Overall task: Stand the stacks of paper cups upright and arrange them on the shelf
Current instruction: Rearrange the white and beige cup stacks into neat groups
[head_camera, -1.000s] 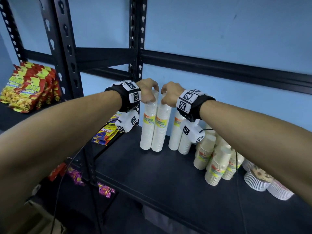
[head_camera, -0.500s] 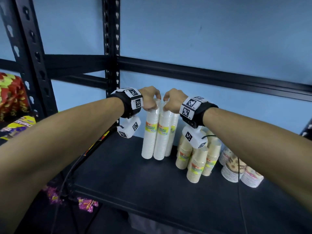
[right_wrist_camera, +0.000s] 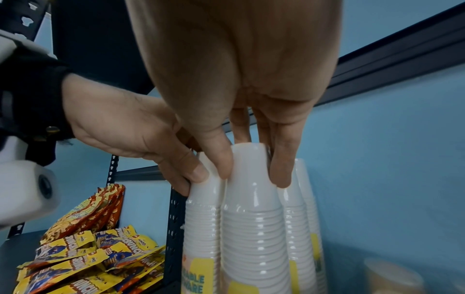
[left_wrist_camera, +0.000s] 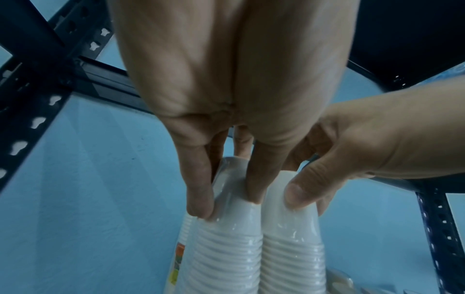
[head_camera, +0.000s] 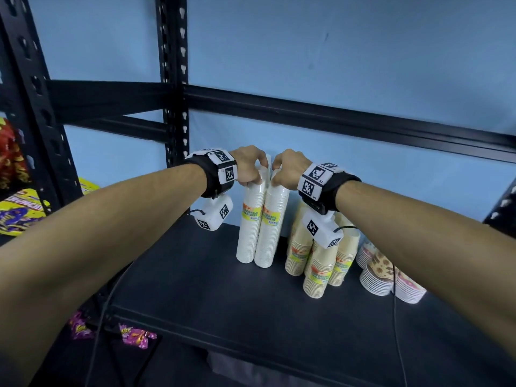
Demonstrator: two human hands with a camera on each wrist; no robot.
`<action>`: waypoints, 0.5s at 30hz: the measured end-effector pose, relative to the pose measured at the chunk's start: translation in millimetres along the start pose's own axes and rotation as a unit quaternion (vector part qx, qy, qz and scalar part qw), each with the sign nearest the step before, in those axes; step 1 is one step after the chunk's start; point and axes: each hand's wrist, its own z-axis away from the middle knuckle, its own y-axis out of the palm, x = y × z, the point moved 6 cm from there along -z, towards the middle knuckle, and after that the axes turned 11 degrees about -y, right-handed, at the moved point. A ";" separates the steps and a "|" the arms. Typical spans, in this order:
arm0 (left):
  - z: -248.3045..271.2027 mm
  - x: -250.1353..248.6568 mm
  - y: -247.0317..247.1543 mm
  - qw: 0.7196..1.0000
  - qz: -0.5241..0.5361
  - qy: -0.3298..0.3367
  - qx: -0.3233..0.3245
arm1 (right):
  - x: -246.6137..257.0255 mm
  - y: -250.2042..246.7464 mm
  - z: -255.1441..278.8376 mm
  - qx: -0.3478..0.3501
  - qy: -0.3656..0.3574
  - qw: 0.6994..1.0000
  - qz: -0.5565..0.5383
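Two tall stacks of white paper cups in clear plastic sleeves stood upright and touching each other on the dark shelf board (head_camera: 178,277), directly under my fingertips. My left hand (head_camera: 249,166) pinched the top of the left white stack (head_camera: 250,224), thumb on the near side and fingers curled over the far side; my right hand (head_camera: 287,170) gripped the top of the right white stack (head_camera: 272,227) the same way. From my right wrist I could see more white stacks (right_wrist_camera: 305,208) standing just behind the one I held, against the blue wall.

Just to the right of my right hand and lower down, a cluster of shorter tan paper cup stacks (head_camera: 318,263) stood close together, some tilted. Beyond them lay piles of white paper plates (head_camera: 375,277). Far to the left of my left hand, past the black upright post (head_camera: 173,79), were yellow snack packets (head_camera: 19,210).

I judged that I was settling this pair into line. Next I would need to loosen both grips slowly, checking that neither tall stack tipped, then turn to the tan ones.
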 end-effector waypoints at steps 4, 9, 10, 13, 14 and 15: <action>-3.3 2.9 2.7 1.000 0.013 -0.008 0.009 | -1.6 2.8 -1.1 0.007 -0.004 1.000 -0.004; -4.8 3.4 2.2 1.000 -0.002 -0.015 0.025 | -0.7 1.2 -2.4 0.012 -0.002 1.000 0.002; -4.4 2.9 0.7 1.000 -0.009 -0.013 0.024 | -1.0 0.2 -3.0 0.011 -0.003 1.000 0.003; 1.1 0.7 -7.0 0.999 -0.029 -0.011 0.022 | 1.0 -7.3 0.7 -0.004 -0.007 1.000 0.003; 2.0 0.1 -10.7 0.999 -0.036 -0.007 0.016 | 1.2 -9.9 1.0 -0.015 -0.012 1.000 0.001; 5.1 -1.2 -15.6 0.999 -0.048 -0.004 0.012 | 2.5 -13.3 4.0 -0.022 -0.015 1.000 0.000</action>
